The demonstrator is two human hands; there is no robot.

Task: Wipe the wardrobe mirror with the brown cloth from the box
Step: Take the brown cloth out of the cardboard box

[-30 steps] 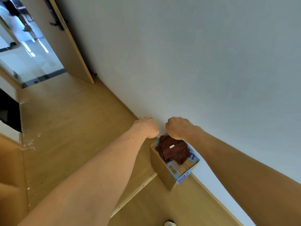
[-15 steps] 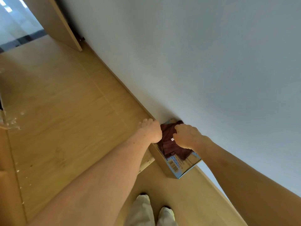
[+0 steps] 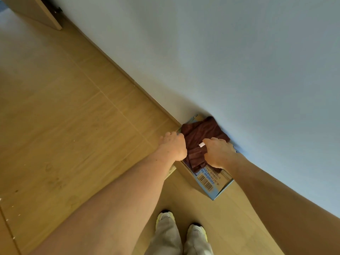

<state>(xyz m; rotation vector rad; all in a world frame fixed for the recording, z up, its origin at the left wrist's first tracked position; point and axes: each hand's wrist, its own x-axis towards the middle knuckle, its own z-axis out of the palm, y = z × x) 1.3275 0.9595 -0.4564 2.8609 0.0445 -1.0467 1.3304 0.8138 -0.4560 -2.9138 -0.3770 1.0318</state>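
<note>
Down at floor level, hard against the wall (image 3: pixel 239 52): brown cloth (image 3: pixel 202 131), heaped in the open top of the box (image 3: pixel 220 184). Lies right between the left hand (image 3: pixel 174 146) and the right hand (image 3: pixel 219 153), touching both, with most of the bulk beyond the knuckles, toward the wall. Overhangs the far rim slightly.

Soft, plush-looking fabric, dark reddish brown, bunched into loose ridges and creases rather than flat. Carries a small white tag (image 3: pixel 201 144) near the middle, just beside the right thumb. Plain tan cardboard for the box sides, with pale blue printed flaps, a barcode (image 3: pixel 206 183) and lines of small print on the near flap. Stands on a floor (image 3: pixel 73 126) of light wood-grain planks with thin seams, against the matte, pale wall.

Right hand: thumb stretched across the cloth toward the tag, fingers curled down into the folds on the near right side, pinching a bunch of fabric. Left hand: back of the hand up, fingers bent down at the box's left rim beside the cloth's edge. Fingertips hidden, so cannot tell whether gripping cloth, cardboard, or merely pressing. Both forearms bare, reaching down, above pale shoes (image 3: pixel 165 217) and light trousers (image 3: pixel 165 240).
</note>
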